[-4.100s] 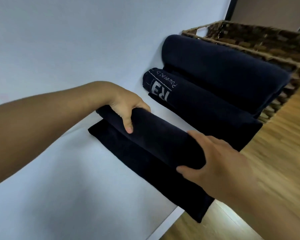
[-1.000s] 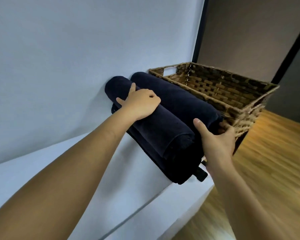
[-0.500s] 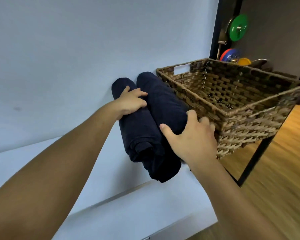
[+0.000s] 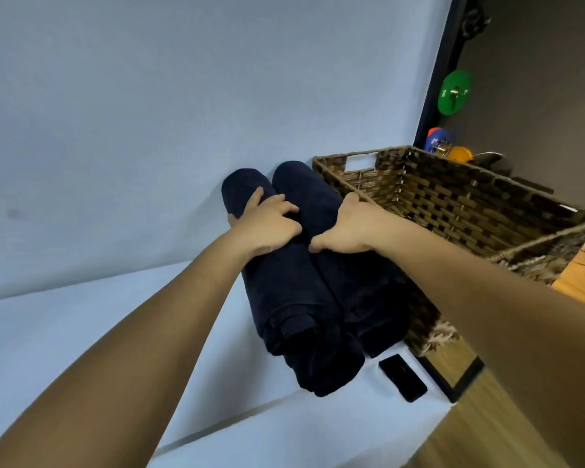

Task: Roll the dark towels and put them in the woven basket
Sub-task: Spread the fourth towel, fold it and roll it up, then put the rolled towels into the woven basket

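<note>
Rolled dark towels (image 4: 294, 298) at the tabletop (image 4: 81, 332) edge, beside the empty woven basket (image 4: 470, 204); left hand (image 4: 267, 221) and right hand (image 4: 348, 228) clasp them, transfer remaining.

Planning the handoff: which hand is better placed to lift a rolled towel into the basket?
Right, probably. The right hand grips the towel roll lying against the woven basket, so it has the shorter path. The left hand holds the farther roll.

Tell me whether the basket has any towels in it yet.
Empty as far as shows: the basket shows only bare weave inside. Both rolled towels lie beside it on the white surface, under the left hand and right hand.
</note>
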